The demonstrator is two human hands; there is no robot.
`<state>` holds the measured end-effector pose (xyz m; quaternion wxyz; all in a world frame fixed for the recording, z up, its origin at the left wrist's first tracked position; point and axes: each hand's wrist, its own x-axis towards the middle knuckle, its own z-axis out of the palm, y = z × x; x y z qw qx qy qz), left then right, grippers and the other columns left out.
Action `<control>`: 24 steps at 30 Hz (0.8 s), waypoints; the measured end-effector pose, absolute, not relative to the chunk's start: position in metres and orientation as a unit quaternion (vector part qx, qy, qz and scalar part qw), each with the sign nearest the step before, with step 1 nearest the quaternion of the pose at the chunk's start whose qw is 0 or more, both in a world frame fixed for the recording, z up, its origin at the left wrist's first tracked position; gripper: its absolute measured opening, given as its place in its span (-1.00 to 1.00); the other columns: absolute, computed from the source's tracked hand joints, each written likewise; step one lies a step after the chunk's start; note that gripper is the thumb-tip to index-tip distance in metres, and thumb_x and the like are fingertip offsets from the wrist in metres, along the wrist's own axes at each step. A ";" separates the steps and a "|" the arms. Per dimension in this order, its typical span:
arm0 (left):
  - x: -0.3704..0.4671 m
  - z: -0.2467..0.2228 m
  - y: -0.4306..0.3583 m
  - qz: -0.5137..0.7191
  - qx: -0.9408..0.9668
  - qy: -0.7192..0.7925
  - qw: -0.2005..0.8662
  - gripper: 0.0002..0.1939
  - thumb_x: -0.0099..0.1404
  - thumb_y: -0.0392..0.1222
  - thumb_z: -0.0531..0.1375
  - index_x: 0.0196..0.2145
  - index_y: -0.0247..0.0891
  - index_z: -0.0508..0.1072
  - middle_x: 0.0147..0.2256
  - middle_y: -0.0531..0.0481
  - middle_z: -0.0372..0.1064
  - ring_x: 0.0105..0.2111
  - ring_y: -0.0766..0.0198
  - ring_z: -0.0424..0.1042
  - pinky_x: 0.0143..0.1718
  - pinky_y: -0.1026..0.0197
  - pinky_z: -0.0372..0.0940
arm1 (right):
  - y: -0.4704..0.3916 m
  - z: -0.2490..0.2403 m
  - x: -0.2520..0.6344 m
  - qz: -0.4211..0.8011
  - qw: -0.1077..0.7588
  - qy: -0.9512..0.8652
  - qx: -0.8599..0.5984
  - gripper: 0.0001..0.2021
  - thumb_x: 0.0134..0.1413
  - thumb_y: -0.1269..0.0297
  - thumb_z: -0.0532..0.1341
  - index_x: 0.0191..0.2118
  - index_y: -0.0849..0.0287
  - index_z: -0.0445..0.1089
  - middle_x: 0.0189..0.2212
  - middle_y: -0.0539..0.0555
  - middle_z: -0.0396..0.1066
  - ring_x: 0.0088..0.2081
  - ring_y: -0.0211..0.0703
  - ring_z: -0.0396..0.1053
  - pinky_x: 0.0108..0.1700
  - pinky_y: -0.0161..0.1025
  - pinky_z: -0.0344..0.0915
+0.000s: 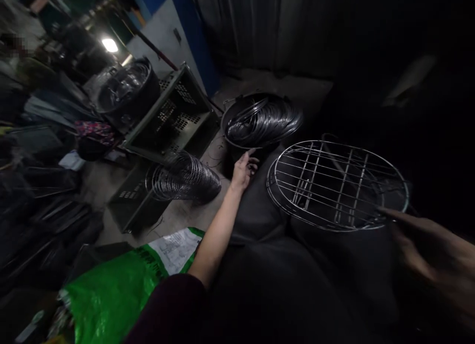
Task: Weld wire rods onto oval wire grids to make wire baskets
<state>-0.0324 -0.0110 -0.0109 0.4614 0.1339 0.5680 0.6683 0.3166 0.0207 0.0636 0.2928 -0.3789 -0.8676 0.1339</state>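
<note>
From the head camera, the room is lying dim and crowded. A green plastic sack [111, 289] with a white printed label is slumping on the concrete floor [178, 215] at lower left. Beyond it two perforated grey crates are sitting: an upper crate [174, 114] tipped on its side and a lower crate [128, 203], with a loose coil of wire rings [185, 178] resting against them. A dark tub [128, 94] is standing further back under a ceiling lamp [110, 45]. A black bucket [237, 146] packed with wire hoops [265, 121] is sitting on the floor straight ahead, just beside dark cloth over the person's lap.

The left arm, in a dark red sleeve [170, 304], is stretching out nearly straight towards that bucket. The left hand [243, 171] is hanging loosely open, fingers curled and spread, its fingertips reaching the bucket's near rim; whether they are actually touching it I cannot tell.

The right hand [426, 245] is coming in blurred from the right edge, fingers extended, gripping the near rim of a round wire grid [336, 185], which is tilting above the lap, right of the bucket.
</note>
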 end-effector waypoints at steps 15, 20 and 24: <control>-0.018 -0.020 0.009 0.551 0.340 0.600 0.470 -0.70 0.29 -0.29 0.21 -0.02 -0.35 0.53 -0.05 -0.09 0.46 -0.03 0.26 0.41 0.08 0.28 0.21 | 0.009 0.052 0.300 0.013 0.239 -0.945 -0.222 -0.70 0.35 0.25 0.02 -0.03 0.19 0.46 -0.21 0.20 0.30 -0.25 -0.05 0.27 -0.19 -0.08 0.28; -0.021 -0.022 0.022 0.527 0.353 0.599 0.489 -0.65 0.26 -0.25 0.23 0.00 -0.34 0.51 -0.03 -0.12 0.45 0.04 0.17 0.38 0.19 0.17 0.16 | 0.040 0.039 0.321 0.183 0.371 -0.690 -0.593 -0.68 0.16 0.16 0.15 -0.09 0.21 0.50 -0.19 0.18 0.44 -0.13 -0.03 0.40 -0.04 -0.10 0.34; -0.018 -0.017 0.029 0.533 0.373 0.596 0.471 -0.68 0.28 -0.19 0.21 -0.05 -0.36 0.54 -0.05 -0.13 0.46 0.04 0.15 0.39 0.16 0.16 0.20 | 0.077 0.027 0.331 0.372 0.269 -0.523 -0.718 -0.63 0.14 0.27 0.13 0.02 0.25 0.48 -0.16 0.18 0.44 -0.09 -0.08 0.40 0.06 -0.14 0.29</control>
